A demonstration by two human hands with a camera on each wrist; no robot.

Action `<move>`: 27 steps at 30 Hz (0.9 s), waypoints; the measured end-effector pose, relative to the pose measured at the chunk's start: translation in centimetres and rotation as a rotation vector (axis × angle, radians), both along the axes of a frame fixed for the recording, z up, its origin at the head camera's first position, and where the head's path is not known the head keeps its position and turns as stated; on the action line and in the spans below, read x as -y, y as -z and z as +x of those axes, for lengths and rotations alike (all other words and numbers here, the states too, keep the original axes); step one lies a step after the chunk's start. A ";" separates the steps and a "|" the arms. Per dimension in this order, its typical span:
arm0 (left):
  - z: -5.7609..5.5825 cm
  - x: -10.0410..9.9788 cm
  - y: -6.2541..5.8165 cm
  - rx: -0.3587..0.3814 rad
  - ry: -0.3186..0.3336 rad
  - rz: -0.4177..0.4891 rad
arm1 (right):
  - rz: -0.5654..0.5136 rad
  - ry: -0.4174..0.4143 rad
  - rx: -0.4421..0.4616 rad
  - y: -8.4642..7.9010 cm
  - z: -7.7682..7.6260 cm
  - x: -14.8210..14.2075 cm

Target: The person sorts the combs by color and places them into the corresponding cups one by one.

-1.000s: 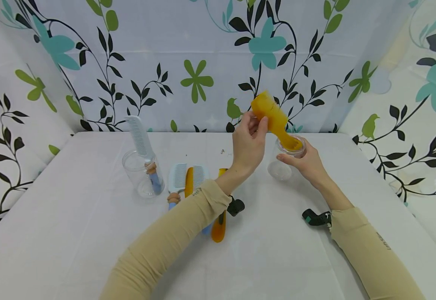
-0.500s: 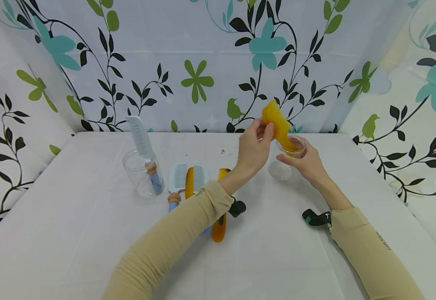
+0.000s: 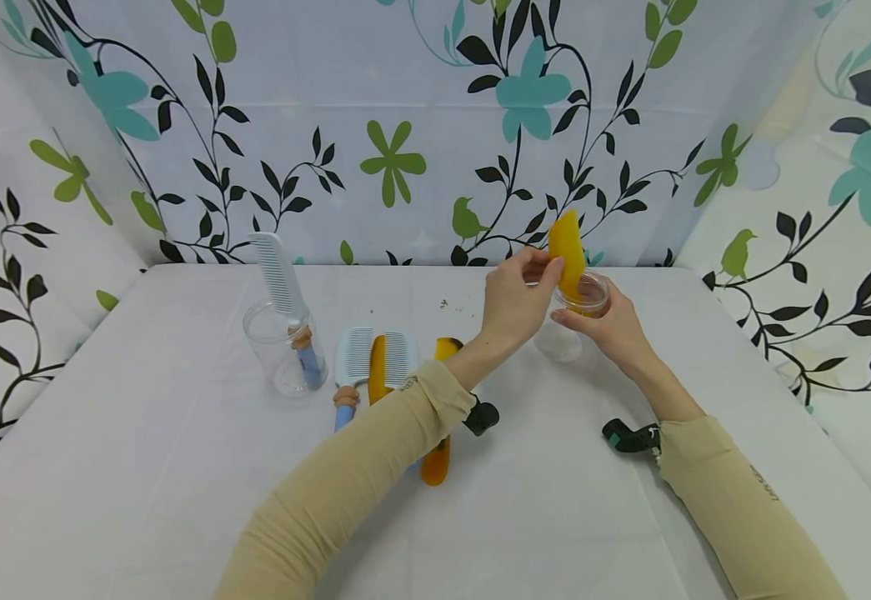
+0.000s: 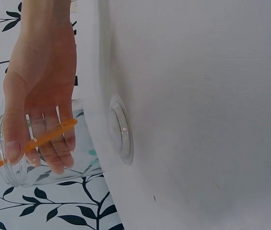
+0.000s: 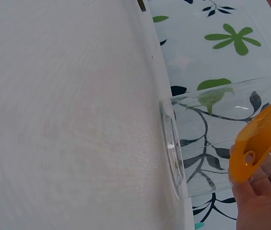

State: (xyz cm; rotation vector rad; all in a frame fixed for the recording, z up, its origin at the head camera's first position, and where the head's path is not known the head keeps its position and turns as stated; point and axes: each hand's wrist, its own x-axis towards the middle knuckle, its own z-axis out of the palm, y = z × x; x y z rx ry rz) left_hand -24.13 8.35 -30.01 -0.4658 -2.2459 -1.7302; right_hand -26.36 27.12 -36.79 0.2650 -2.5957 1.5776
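A yellow-orange comb stands tilted with its handle down inside a clear jar. My left hand pinches the comb's toothed end above the jar's mouth between thumb and fingers. Round the jar's upper part, near the rim, my right hand keeps its grip. Through the clear wall in the right wrist view, the handle end of the comb, with a small hole, shows inside the jar. The left wrist view shows the right thumb on the near side of the jar and the fingers behind it.
On the left, another clear jar holds a light blue comb with a blue handle. Light blue combs and orange combs lie mid-table, partly under the left sleeve. A patterned cloth hangs behind.
My left hand has moved right and slightly down, lowering the comb's handle deeper into the jar and turning the comb more upright. My right hand and the jar have stayed in place.
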 end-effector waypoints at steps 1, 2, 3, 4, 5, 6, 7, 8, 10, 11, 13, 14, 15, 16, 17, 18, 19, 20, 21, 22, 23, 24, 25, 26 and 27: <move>0.0 0.0 0.0 0.000 -0.005 -0.007 | 0.002 -0.001 -0.002 0.0 0.0 0.0; 0.0 -0.1 0.1 0.001 -0.008 -0.015 | 0.005 0.000 -0.004 0.0 0.0 0.0; -0.1 -0.1 0.1 0.000 -0.011 -0.021 | 0.009 0.001 -0.005 0.0 0.0 0.0; -0.1 -0.1 0.2 0.002 -0.015 -0.029 | 0.009 0.001 -0.005 0.1 0.0 -0.1; -0.2 -0.1 0.2 0.001 -0.019 -0.037 | 0.008 0.002 -0.007 0.1 -0.1 -0.1; -0.2 -0.1 0.3 0.001 -0.023 -0.043 | 0.007 0.002 -0.009 0.1 -0.1 0.0; -0.3 -0.1 0.4 -0.003 -0.026 -0.051 | 0.007 0.002 -0.010 0.1 -0.1 0.0; -0.4 -0.1 0.5 -0.004 -0.030 -0.057 | 0.010 0.003 -0.013 0.1 -0.1 0.0; -0.6 -0.1 0.7 -0.010 -0.039 -0.064 | 0.009 0.002 -0.016 0.2 -0.2 0.0; -0.7 -0.2 0.8 -0.015 -0.043 -0.068 | 0.012 0.001 -0.020 0.2 -0.2 0.1; -0.8 -0.2 1.0 -0.020 -0.051 -0.077 | 0.016 0.001 -0.021 0.2 -0.2 0.1; -0.8 -0.3 1.1 -0.018 -0.053 -0.079 | 0.015 -0.001 -0.022 0.2 -0.2 0.1; -0.8 -0.3 1.2 -0.017 -0.055 -0.083 | 0.012 -0.004 -0.024 0.2 -0.2 0.1; -0.8 -0.3 1.3 -0.013 -0.056 -0.085 | 0.011 -0.006 -0.025 0.1 -0.2 0.1; -0.9 -0.4 1.3 -0.009 -0.057 -0.087 | 0.010 -0.007 -0.025 0.1 -0.2 0.1; -0.8 -0.4 1.4 -0.006 -0.058 -0.089 | 0.009 -0.009 -0.024 0.1 -0.2 0.1; -0.8 -0.4 1.4 -0.004 -0.057 -0.090 | 0.010 -0.009 -0.024 0.0 -0.1 0.1; -0.8 -0.4 1.5 -0.002 -0.057 -0.089 | 0.011 -0.011 -0.027 -0.1 -0.1 0.1; -0.8 -0.4 1.5 -0.003 -0.057 -0.090 | 0.011 -0.012 -0.028 -0.1 0.0 0.1; -0.8 -0.4 1.5 -0.004 -0.057 -0.089 | 0.012 -0.012 -0.030 -0.1 0.0 0.1; -0.8 -0.4 1.5 -0.003 -0.057 -0.088 | 0.011 -0.013 -0.031 -0.2 0.0 0.1; -0.8 -0.3 1.5 -0.002 -0.058 -0.088 | 0.010 -0.015 -0.034 -0.2 0.1 0.1; -0.8 -0.3 1.6 0.001 -0.059 -0.087 | 0.009 -0.015 -0.036 -0.2 0.1 0.2; -0.7 -0.3 1.6 0.005 -0.061 -0.085 | 0.006 -0.017 -0.038 -0.2 0.1 0.2; -0.7 -0.3 1.7 0.011 -0.062 -0.082 | 0.006 -0.017 -0.039 -0.2 0.1 0.2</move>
